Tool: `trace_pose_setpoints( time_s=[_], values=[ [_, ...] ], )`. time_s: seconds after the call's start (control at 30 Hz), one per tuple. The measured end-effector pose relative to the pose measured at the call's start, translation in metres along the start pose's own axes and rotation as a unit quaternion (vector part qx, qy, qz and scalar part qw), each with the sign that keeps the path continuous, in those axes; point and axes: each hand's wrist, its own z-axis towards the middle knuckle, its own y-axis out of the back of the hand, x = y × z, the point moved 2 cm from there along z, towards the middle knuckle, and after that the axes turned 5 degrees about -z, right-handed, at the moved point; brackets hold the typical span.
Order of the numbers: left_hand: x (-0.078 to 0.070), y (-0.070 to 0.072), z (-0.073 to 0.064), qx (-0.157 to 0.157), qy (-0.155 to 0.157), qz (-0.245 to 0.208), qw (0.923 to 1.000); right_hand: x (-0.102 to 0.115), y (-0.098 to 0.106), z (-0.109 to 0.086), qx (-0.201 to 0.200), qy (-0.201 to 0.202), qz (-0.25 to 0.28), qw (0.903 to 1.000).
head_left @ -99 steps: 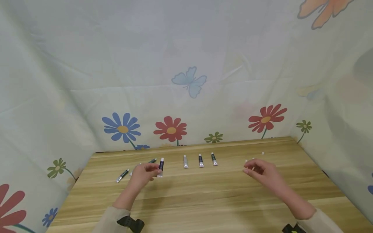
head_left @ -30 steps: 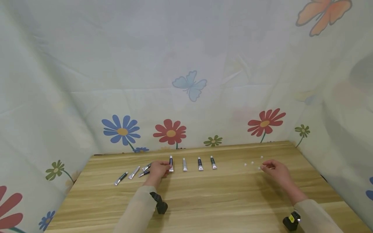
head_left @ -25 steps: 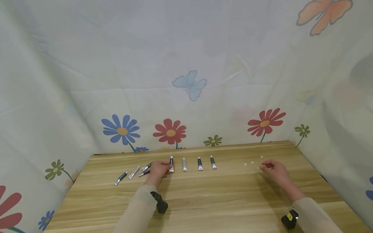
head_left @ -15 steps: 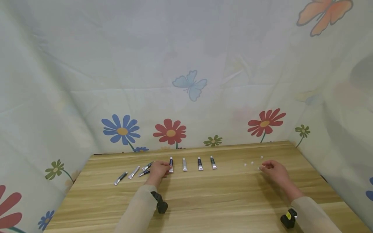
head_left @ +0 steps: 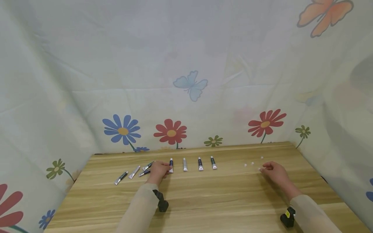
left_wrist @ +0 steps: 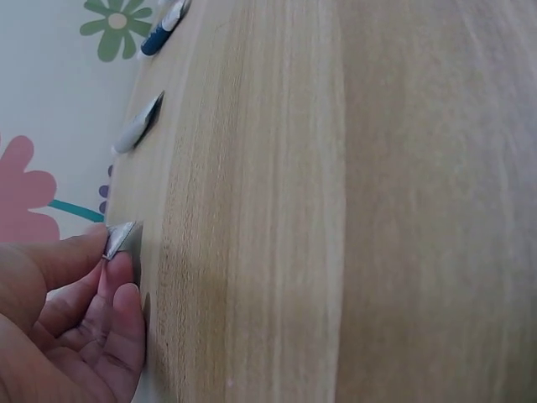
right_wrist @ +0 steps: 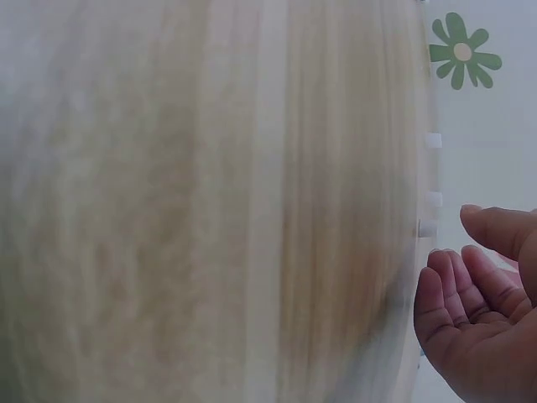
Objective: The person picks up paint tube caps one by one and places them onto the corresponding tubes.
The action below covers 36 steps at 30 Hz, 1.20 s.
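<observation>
In the head view my left hand is at the left end of a row of paint tubes. Its thumb and finger pinch the flat silver end of a dark blue paint tube, whose uncapped-looking white tip points to the back wall. The left wrist view shows that crimped foil end between thumb and fingertips. On the right, my right hand hovers just beside a small white cap. Thumb and fingers stand apart with nothing between them in the right wrist view.
Right of the held tube lie a grey-white tube, a dark tube and a green tube. Several tubes, including a green one, lie loosely at the left. More white caps lie beyond the right hand. A flowered cloth closes the back.
My left hand has brought the dark blue tube from the air down into the row. My right hand has shifted right, its fingertips have parted, and another white cap shows beside them.
</observation>
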Motion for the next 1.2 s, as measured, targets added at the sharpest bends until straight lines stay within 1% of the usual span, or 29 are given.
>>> trace_pose_setpoints(
  time_s=[0.17,0.37,0.57,0.63,0.8,0.87,1.0,1.1,1.2],
  values=[
    [0.000,-0.001,0.004,0.006,0.000,0.009,0.9999,-0.001,0.000,0.003,0.005,-0.001,-0.008,1.0000],
    [-0.002,-0.003,0.006,0.008,-0.011,0.004,0.9999,-0.001,0.001,0.005,0.013,0.004,-0.011,0.9998],
    [-0.001,-0.003,0.006,0.004,-0.026,0.011,0.9996,0.001,-0.002,0.009,0.026,0.020,-0.029,0.9991],
    [-0.001,-0.003,0.007,0.003,-0.026,0.018,0.9995,0.002,-0.003,0.011,0.026,0.024,-0.038,0.9986],
    [0.000,-0.003,0.007,0.003,-0.014,0.033,0.9994,0.001,-0.007,0.013,0.023,0.028,-0.056,0.9978],
    [0.000,-0.003,0.007,0.002,-0.010,0.035,0.9993,0.001,-0.008,0.014,0.021,0.032,-0.060,0.9974],
    [-0.001,-0.004,0.004,0.000,-0.015,0.039,0.9991,0.001,-0.008,0.014,0.015,0.047,-0.064,0.9967],
    [-0.002,-0.003,0.001,-0.001,-0.025,0.042,0.9988,0.002,-0.009,0.014,0.013,0.048,-0.065,0.9967],
    [-0.003,-0.003,-0.002,-0.003,-0.029,0.039,0.9988,0.002,-0.009,0.013,0.012,0.040,-0.065,0.9970]
  ],
)
